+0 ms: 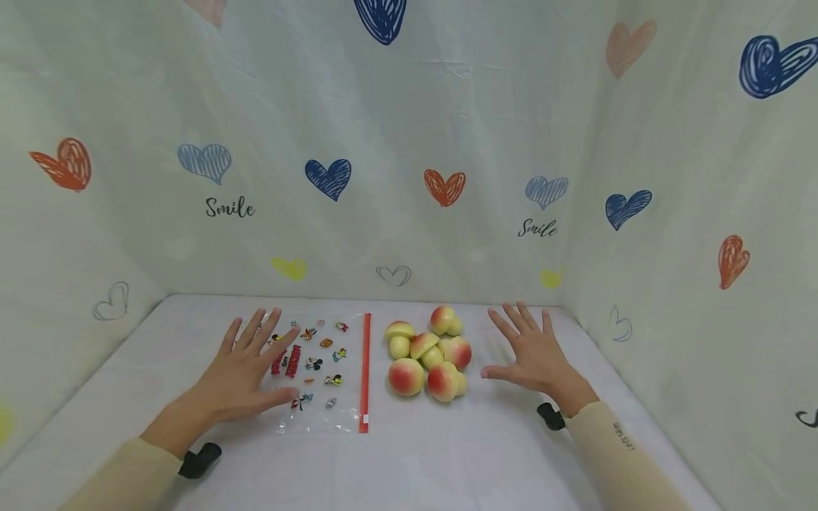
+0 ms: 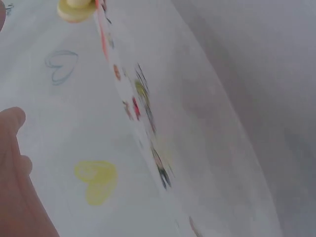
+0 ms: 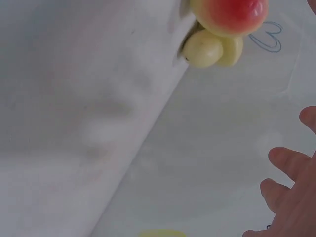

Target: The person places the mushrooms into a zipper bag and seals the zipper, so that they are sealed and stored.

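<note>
My left hand (image 1: 239, 372) is spread with straight fingers over the left part of a clear plastic bag (image 1: 345, 404). The bag lies flat, printed with small cartoon figures, and a red closure strip (image 1: 366, 369) runs along its right edge. Part of the bag is hidden behind that hand. Right of the strip sits a cluster of several toy mushrooms (image 1: 405, 376), pale yellow with red-blushed caps. My right hand (image 1: 530, 355) spreads its fingers to the right of the cluster, apart from it and holding nothing. Two mushrooms (image 3: 229, 15) show at the top of the right wrist view.
A white cloth covers the table (image 1: 409, 468). Behind and at both sides hangs a pale curtain (image 1: 396, 106) with printed hearts and the word Smile. A black strap piece (image 1: 200, 460) sits at the left wrist, another (image 1: 551, 416) at the right.
</note>
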A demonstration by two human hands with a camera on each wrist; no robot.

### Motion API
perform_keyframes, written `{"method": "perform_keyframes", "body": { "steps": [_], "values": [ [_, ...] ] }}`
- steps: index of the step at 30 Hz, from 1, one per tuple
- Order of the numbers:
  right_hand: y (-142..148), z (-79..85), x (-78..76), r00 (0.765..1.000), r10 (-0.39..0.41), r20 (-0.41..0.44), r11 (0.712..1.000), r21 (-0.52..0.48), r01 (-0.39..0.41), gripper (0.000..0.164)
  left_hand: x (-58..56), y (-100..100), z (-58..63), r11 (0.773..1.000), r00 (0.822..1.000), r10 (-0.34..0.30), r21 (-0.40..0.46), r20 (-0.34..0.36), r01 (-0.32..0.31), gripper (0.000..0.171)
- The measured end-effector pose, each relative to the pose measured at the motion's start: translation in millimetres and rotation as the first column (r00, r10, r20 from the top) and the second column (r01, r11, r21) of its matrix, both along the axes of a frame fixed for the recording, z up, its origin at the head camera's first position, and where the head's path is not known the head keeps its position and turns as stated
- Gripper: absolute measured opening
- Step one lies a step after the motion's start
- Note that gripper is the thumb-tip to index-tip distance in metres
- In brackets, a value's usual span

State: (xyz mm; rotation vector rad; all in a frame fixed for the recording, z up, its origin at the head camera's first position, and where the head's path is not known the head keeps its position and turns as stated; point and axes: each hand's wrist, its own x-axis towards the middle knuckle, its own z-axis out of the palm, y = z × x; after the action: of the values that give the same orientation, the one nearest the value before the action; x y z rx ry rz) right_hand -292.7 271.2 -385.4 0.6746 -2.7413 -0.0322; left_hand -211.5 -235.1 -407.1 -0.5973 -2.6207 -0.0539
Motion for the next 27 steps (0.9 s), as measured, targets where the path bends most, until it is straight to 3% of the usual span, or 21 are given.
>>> {"method": "perform_keyframes", "body": {
  "steps": [7,17,23,27],
  "values": [
    [-18.5,-5.2,1.8,0.996,0.085,-0.039,0.996,-0.032,-0.086,0.106,1.3,23.3,2.2,0.997,0.996,-0.041,0.063,0.076,0.036,0.092],
    [-47.9,-4.3,7.3,0.98,0.198,-0.017,0.973,-0.117,-0.199,0.104,-2.5,46.4,-4.5,0.988,0.985,-0.097,0.136,0.144,0.078,0.091],
    [-64.3,-4.1,8.3,0.965,0.261,-0.015,0.953,-0.155,-0.261,0.102,-5.9,58.3,-5.7,0.989,0.975,-0.075,0.137,0.211,0.046,0.092],
    [-74.8,-4.6,9.3,0.955,0.295,-0.01,0.938,-0.186,-0.292,0.102,-9.8,64.8,-4.8,0.983,0.967,-0.107,0.169,0.233,0.068,0.092]
  ]
}}
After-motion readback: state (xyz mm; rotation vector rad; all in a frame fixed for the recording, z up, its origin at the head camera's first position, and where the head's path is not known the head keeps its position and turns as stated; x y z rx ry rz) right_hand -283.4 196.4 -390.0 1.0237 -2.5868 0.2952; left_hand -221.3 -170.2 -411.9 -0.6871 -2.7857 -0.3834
